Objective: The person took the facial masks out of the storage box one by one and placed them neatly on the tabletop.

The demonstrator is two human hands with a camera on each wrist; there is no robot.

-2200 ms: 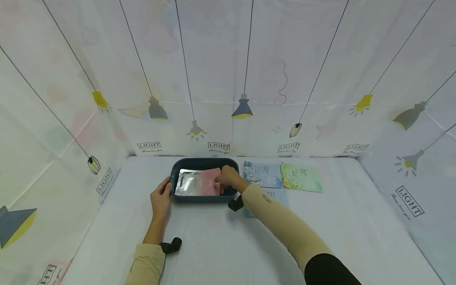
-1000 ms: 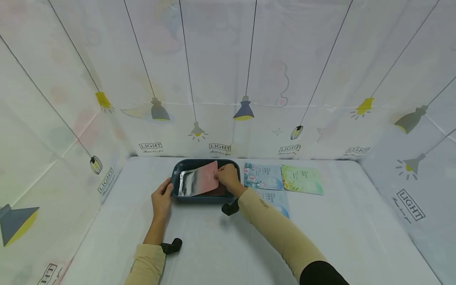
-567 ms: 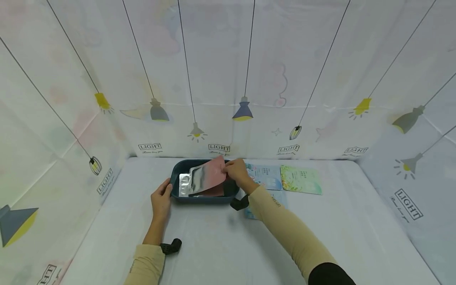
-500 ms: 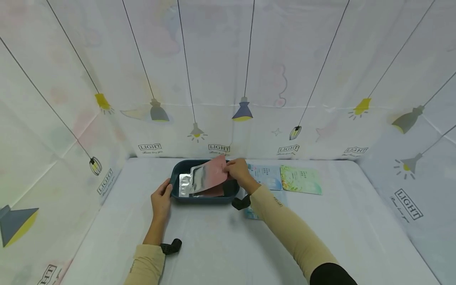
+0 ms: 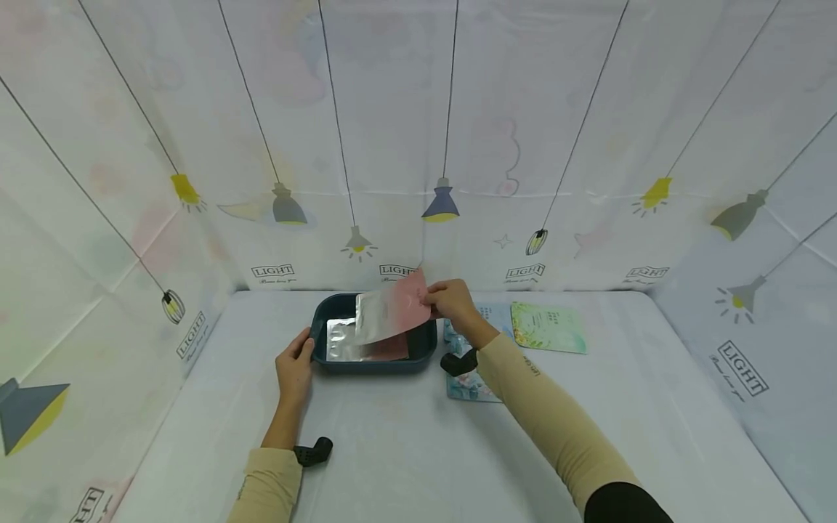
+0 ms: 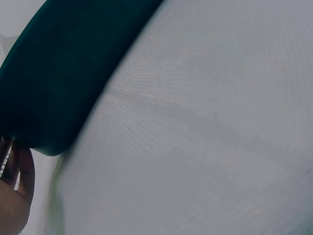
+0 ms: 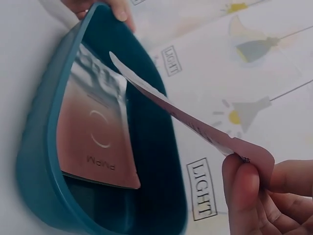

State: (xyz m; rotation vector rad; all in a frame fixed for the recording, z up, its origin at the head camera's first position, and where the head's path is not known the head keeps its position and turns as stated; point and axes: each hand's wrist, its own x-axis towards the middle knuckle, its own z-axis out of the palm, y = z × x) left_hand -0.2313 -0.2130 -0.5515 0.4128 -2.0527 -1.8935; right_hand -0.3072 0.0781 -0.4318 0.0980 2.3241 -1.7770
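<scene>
lifted rightward since a moment ago, the flat pink-and-silver foil sachet [image 5: 392, 309] tilts over the oblong teal plastic tray [image 5: 373, 368], edge pinched by the right hand [image 5: 454, 301]; the left hand [image 5: 294, 369], fingers fairly straight, touches the tray. a slack pinch could drop it.

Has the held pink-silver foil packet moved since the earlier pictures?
Yes: in the head view, the packet shifted up and right against the blue rectangular tray.

On the table [image 5: 392, 450], the lower sachet [image 5: 361, 350] lies in the tray [image 5: 373, 368]; the raised sachet [image 5: 389, 312] tilts above it. The left hand [image 5: 296, 369] is at the tray's left end, the right hand [image 5: 453, 301] right of the raised sachet. Right of the tray lie a far packet [image 5: 498, 315], a near packet [image 5: 469, 390] and a rightmost packet [image 5: 549, 328].
</scene>
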